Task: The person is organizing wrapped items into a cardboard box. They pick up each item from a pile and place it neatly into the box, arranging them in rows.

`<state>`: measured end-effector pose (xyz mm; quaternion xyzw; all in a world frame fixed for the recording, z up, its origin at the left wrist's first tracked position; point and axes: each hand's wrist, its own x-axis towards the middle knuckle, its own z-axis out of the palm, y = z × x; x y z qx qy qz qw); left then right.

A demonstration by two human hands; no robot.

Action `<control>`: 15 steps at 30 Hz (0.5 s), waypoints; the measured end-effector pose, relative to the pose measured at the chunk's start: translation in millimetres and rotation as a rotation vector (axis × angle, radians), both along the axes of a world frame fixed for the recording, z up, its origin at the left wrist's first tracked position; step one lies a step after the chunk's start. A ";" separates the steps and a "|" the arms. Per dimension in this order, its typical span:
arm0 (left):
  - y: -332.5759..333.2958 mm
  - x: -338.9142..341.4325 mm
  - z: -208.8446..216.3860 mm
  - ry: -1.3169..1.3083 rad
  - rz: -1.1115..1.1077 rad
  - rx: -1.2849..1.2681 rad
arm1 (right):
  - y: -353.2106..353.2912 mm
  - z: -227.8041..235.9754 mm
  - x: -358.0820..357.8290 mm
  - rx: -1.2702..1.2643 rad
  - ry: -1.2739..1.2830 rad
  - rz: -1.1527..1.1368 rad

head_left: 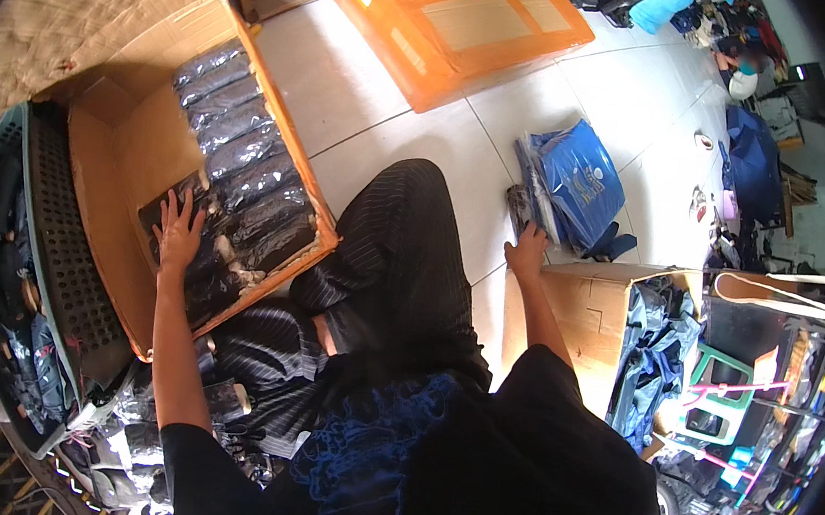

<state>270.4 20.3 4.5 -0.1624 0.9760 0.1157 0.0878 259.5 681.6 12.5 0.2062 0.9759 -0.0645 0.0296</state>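
Note:
My left hand [177, 230] reaches into an open cardboard box [128, 142] on the left. Its fingers are spread flat over dark plastic-wrapped packs at the box's near end. A row of similar shiny packs [247, 135] lines the box's right side. On the right, my right hand [526, 251] has its fingers bent around the near end of a small dark plastic-wrapped pack [517, 206]. That pack leans beside a stack of blue plastic packages [581, 183] on the floor. My right fingertips are partly hidden.
An orange-taped carton [457, 26] stands ahead on the white tiled floor [364, 142]. A dark perforated basket [72, 242] holds dark goods at far left. To my right, a cardboard box [578, 310] holds dark blue plastic, near a green stool [720, 390]. Clutter lies beyond.

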 end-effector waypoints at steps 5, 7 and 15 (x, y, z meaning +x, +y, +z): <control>-2.4 11.2 4.9 -0.032 -0.110 0.123 | -13.2 -5.0 -24.6 0.057 -0.115 -0.146; -17.9 19.5 8.2 0.022 -0.091 0.202 | -0.1 -20.6 -32.5 -0.060 -0.104 -0.100; 10.7 34.0 27.7 0.088 -0.019 0.403 | -29.4 1.3 -62.6 -1.014 0.035 -0.235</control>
